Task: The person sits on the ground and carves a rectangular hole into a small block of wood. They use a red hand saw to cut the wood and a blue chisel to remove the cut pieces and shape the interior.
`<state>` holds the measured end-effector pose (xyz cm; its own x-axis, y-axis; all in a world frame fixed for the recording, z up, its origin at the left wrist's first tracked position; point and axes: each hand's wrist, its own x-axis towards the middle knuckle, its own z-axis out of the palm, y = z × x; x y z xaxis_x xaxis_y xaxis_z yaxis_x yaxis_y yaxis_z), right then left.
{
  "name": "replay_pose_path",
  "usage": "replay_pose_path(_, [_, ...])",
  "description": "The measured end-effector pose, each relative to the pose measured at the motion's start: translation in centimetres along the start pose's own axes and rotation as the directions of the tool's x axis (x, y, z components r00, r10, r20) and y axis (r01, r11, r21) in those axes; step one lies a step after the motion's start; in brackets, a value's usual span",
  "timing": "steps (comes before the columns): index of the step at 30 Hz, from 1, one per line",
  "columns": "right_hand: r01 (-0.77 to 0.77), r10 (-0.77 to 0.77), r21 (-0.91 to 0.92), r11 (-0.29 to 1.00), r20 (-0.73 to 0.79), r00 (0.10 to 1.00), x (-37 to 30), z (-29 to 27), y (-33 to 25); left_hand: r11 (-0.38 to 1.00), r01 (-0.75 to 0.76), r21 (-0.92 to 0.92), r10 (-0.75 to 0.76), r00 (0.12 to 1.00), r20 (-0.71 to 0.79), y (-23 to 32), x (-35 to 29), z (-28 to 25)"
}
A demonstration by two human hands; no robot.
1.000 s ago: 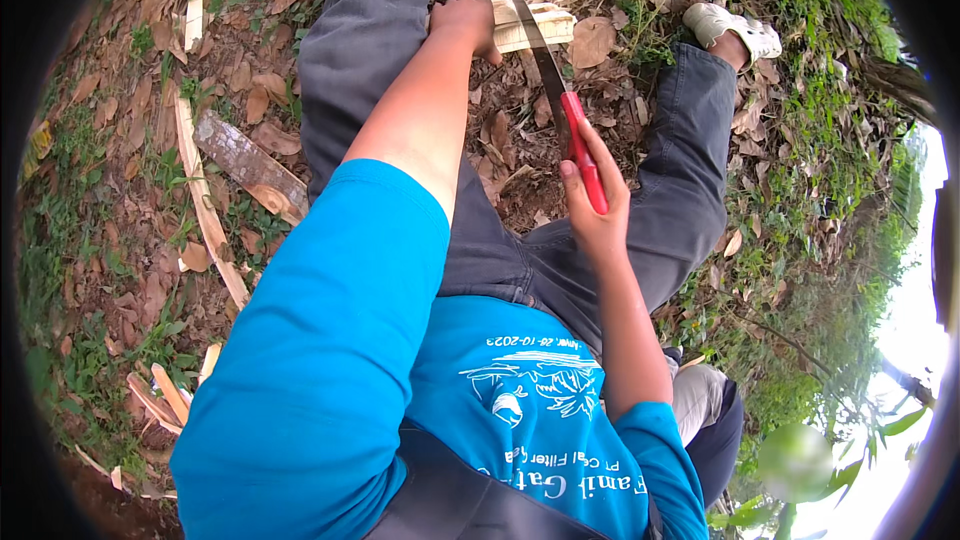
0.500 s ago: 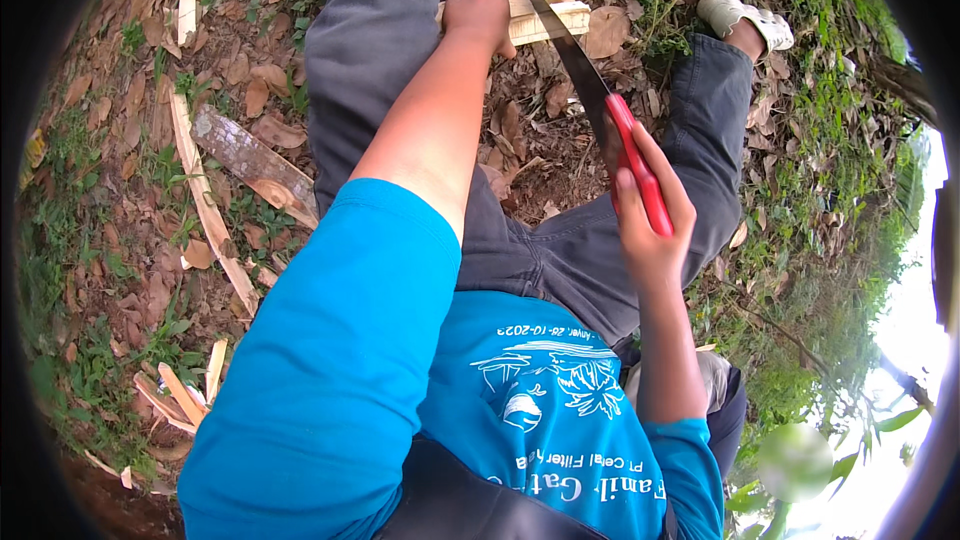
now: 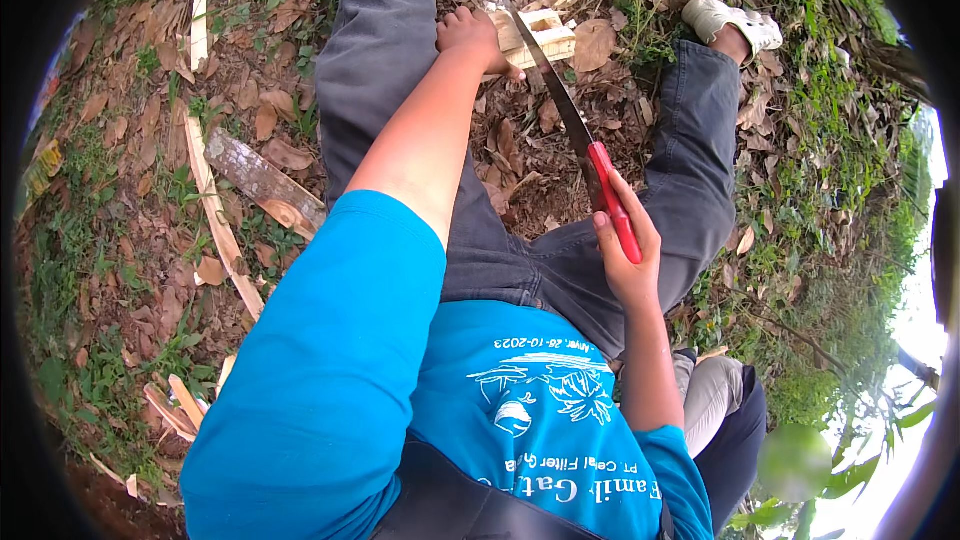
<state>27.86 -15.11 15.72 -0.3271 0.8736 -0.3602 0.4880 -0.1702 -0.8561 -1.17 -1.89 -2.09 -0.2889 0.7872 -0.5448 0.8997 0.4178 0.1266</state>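
My left hand (image 3: pixel 474 40) is closed over the near end of a pale block of wood (image 3: pixel 553 40), pressing it down beside my left leg. A hand saw (image 3: pixel 570 112) with a dark blade and a red handle lies across that block, its tip reaching past the far side. Wrapped round the red handle, my right hand (image 3: pixel 632 245) is closed, with the thumb along its side. A notch or cut shows in the block's upper face near the blade. Most of the block's left end is hidden under my left hand.
My legs (image 3: pixel 385 70) spread on either side of the work. Long pale wood strips (image 3: pixel 207 190) and a bark-covered slab (image 3: pixel 265 180) lie at the left. Split pieces (image 3: pixel 180 405) sit lower left. Dry leaves and grass cover the ground. Someone's dark-clothed knee (image 3: pixel 735 440) shows at lower right.
My right hand has drawn the saw back toward me and slightly left, so less of the blade passes the block. My left hand keeps holding the block; the view has shifted a little.
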Motion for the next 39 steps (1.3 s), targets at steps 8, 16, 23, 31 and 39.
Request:
replay_pose_path(8, [0.085,-0.072,0.067,0.994,-0.177,0.981,0.8,-0.1,-6.0,0.998,-0.047,0.039,0.052,0.986,-0.159,0.2,-0.6,2.4])
replay_pose_path(16, [0.125,-0.115,0.060,0.990,-0.159,0.981,2.8,1.0,-4.7,0.998,-0.040,0.049,0.049,0.981,-0.190,0.0,-0.9,2.3])
replay_pose_path(23, [0.110,-0.102,0.044,0.993,-0.158,0.982,2.8,2.4,-3.2,0.999,-0.038,0.012,0.039,0.987,-0.153,0.3,-1.0,1.7])
replay_pose_path(31, [0.088,-0.082,0.040,0.995,-0.135,0.987,2.0,2.7,-4.3,0.999,-0.051,-0.001,0.051,0.985,-0.163,0.2,-0.7,2.1])
replay_pose_path(39, [0.105,-0.116,-0.133,0.985,-0.082,0.990,-3.3,-0.2,-7.0,0.998,-0.062,0.015,0.063,0.986,-0.155,-0.5,0.4,2.5])
